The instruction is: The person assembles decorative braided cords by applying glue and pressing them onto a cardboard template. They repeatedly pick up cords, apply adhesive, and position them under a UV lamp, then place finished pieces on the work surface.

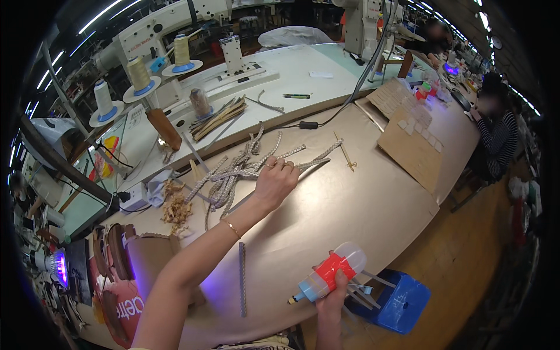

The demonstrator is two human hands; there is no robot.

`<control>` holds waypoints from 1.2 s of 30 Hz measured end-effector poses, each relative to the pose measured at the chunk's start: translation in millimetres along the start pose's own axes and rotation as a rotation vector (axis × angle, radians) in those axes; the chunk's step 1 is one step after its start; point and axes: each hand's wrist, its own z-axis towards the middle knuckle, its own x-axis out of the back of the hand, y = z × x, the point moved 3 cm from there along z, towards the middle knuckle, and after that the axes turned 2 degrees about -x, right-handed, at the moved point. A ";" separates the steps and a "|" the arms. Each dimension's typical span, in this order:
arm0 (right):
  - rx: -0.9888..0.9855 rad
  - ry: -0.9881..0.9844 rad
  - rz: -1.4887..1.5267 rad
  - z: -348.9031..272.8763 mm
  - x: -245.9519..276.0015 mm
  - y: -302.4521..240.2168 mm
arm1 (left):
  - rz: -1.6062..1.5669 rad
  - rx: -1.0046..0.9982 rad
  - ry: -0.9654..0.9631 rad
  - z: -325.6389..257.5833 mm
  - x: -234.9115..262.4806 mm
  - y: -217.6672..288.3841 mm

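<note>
At the near edge of the worktop [361,210], the right hand [332,294] has its fingers wrapped tight around a squeeze bottle [329,273] with a clear body, a red band and a blue nozzle. The bottle is tipped so the nozzle aims down and left, off the table edge, with a few thin strips clamped under the same grip. A blue stool [402,300] stands just below it. A single grey strip [242,279] lies loose near that edge.

Further in, the left hand [274,182] reaches across, fingers curled down onto a bundle of braided cords [242,169], pressing them flat, it seems, to hold them in place. Beside the bundle sits a tuft of tan fibre scraps [175,207]. Beyond lie cardboard sheets [411,146] toward the right corner, and thread cones [139,73] and a sewing machine [169,26] along the far edge.
</note>
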 end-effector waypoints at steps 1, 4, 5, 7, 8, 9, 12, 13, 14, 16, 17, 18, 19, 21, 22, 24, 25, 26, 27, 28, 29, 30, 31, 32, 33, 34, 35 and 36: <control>0.001 0.004 0.004 -1.7 0.8 -0.8 | -0.022 0.019 0.001 -3.5 8.3 1.3; -0.002 0.002 0.012 -5.2 2.4 -2.5 | -0.103 0.087 0.050 -17.1 29.4 13.4; -0.003 0.001 0.012 -6.0 2.5 -2.5 | -0.132 0.113 0.069 -22.7 34.7 19.8; 0.018 0.020 0.019 -6.7 2.7 -2.5 | -0.157 0.152 0.022 -35.0 41.4 30.6; 0.025 0.036 0.022 -7.2 2.9 -2.3 | -0.171 0.164 -0.008 -42.0 44.8 35.9; 0.029 0.034 0.036 -7.9 2.7 -2.3 | -0.186 0.177 -0.060 -49.9 48.7 42.1; 0.066 0.037 0.051 -10.3 3.6 -5.2 | -0.371 0.350 -0.050 -79.8 74.1 60.5; 0.078 0.053 0.047 -11.6 5.1 -7.7 | -0.457 0.434 -0.055 -91.3 84.8 65.4; 0.097 0.055 0.038 -12.8 6.8 -11.5 | -0.606 0.571 -0.105 -104.9 94.6 67.1; 0.145 0.118 0.022 -14.1 9.3 -16.2 | -1.122 1.085 -0.282 -132.8 103.1 69.3; 0.150 0.134 0.025 -14.1 10.7 -18.4 | -1.368 1.355 -0.370 -146.3 107.2 71.9; 0.157 0.134 0.021 -14.1 12.1 -21.1 | -1.494 1.413 -0.561 -156.9 111.3 67.8; 0.182 0.138 -0.001 -14.0 13.4 -23.4 | -1.577 1.482 -0.565 -163.6 118.9 70.5; 0.188 0.160 -0.014 -12.8 15.7 -23.4 | -1.714 1.621 -0.566 -174.6 133.4 76.8; 0.206 0.197 -0.046 -11.6 17.5 -23.1 | -1.718 1.599 -0.702 -178.3 138.7 81.1; 0.246 0.207 -0.091 -10.6 21.3 -24.8 | -1.615 1.488 -0.741 -182.5 152.9 89.6; 0.304 0.212 -0.149 -10.6 22.6 -26.8 | -1.541 1.454 -0.800 -185.0 159.8 94.2; 0.363 0.217 -0.207 -8.9 23.3 -28.9 | -1.466 1.410 -0.763 -185.4 166.8 96.2; 0.424 0.221 -0.266 -7.5 23.6 -31.3 | -1.315 1.274 -0.747 -184.9 172.1 93.7; 0.441 0.181 -0.267 -5.0 23.7 -35.7 | -1.191 1.141 -0.724 -183.9 177.9 90.7; 0.445 0.212 -0.268 -3.4 24.4 -37.1 | -1.059 1.014 -0.717 -182.2 182.4 88.8; 0.451 0.244 -0.268 -1.2 24.6 -39.8 | -1.016 0.942 -0.655 -179.4 185.5 87.5; 0.460 0.274 -0.267 0.7 24.3 -42.3 | -0.963 0.877 -0.606 -176.3 186.4 85.9; 0.442 0.303 -0.262 0.6 23.7 -43.3 | -0.906 0.810 -0.554 -172.9 185.6 83.7; 0.435 0.308 -0.268 0.5 22.2 -44.1 | -0.937 0.767 -0.532 -169.1 181.3 84.6; 0.430 0.312 -0.270 0.9 20.7 -44.8 | -0.965 0.722 -0.508 -163.6 174.0 87.5; 0.425 0.314 -0.273 0.4 19.4 -44.9 | -0.991 0.678 -0.482 -158.7 167.5 90.0; 0.416 0.300 -0.273 -1.2 18.5 -44.7 | -1.062 0.675 -0.538 -156.9 160.9 92.9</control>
